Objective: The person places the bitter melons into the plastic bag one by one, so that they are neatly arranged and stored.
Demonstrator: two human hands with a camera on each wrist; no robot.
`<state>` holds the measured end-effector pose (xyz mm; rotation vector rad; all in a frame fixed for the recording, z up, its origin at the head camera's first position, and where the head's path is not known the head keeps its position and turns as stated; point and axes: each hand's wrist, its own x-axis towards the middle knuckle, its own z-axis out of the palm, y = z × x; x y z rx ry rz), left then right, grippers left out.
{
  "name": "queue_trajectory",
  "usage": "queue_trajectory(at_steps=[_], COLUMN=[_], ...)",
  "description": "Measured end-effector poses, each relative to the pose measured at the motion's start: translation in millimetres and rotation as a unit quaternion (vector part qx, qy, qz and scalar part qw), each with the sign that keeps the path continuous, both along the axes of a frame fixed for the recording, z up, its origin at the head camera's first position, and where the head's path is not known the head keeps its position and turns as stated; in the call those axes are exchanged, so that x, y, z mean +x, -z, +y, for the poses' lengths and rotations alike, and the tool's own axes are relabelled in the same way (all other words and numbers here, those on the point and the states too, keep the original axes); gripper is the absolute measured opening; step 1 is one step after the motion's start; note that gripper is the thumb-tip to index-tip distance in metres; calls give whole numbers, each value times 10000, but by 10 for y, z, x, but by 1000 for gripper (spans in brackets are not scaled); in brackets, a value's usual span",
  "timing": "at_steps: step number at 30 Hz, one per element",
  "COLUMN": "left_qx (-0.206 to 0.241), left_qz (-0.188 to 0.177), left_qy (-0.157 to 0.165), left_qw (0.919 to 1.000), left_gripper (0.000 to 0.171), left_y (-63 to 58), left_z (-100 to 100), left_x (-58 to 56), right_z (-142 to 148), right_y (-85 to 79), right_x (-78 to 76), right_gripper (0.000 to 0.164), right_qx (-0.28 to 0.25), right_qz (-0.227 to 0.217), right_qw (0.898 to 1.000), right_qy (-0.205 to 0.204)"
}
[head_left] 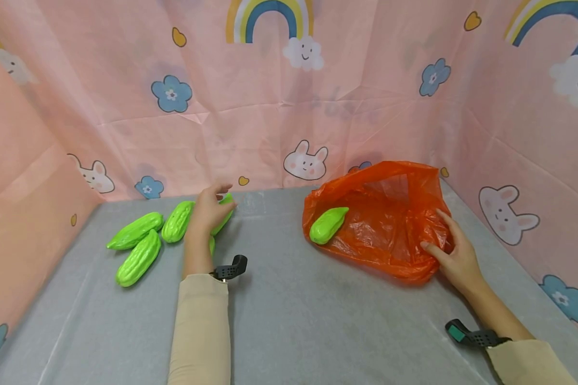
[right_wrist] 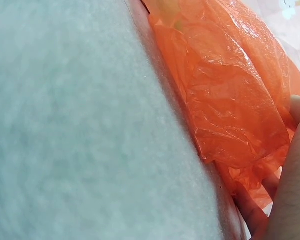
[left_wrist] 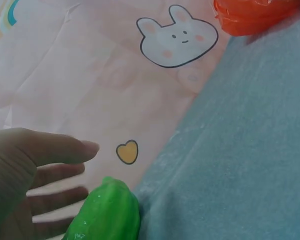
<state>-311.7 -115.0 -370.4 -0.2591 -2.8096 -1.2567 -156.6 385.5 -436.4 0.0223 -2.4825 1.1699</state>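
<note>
My left hand (head_left: 208,209), fingers parted, hovers at a green bitter melon (head_left: 223,214) near the back of the table. In the left wrist view that bitter melon (left_wrist: 110,212) lies beside the spread fingers (left_wrist: 60,172). Part of another bitter melon (head_left: 212,245) shows by the wrist, mostly hidden behind it. At the right, my right hand (head_left: 459,256) holds the right end of a red-orange plastic bag (head_left: 380,230), its thumb and fingers around the film. The bag's mouth gapes, and one bitter melon (head_left: 328,224) lies inside at its left edge.
Left of my left arm lie several more bitter melons (head_left: 137,258) in a loose group. Grey cloth (head_left: 279,299) covers the table. A pink printed curtain (head_left: 250,144) closes off the back and both sides, close behind the bag and the melons.
</note>
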Motion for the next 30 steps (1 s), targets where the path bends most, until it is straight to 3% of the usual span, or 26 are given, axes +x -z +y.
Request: queue_trajectory(at_steps=[6, 16, 24, 30], left_qx=[-326, -658, -463, -4], left_qz=[-234, -300, -269, -123], left_qy=[-84, 136, -17, 262], left_qw=[9992, 9973, 9986, 9996], left_gripper=[57, 65, 63, 55], left_y=[33, 122, 144, 165], left_z=[-40, -61, -53, 21], left_x=[15, -52, -57, -99], right_z=[-1, -5, -7, -18], right_y=[-4, 1, 0, -24], right_x=[3, 4, 10, 22], right_gripper=[77, 77, 77, 76], right_qx=[10, 27, 40, 45], right_qz=[9, -7, -35, -123], right_qw=[10000, 10000, 10000, 9999], right_qy=[-8, 16, -7, 59])
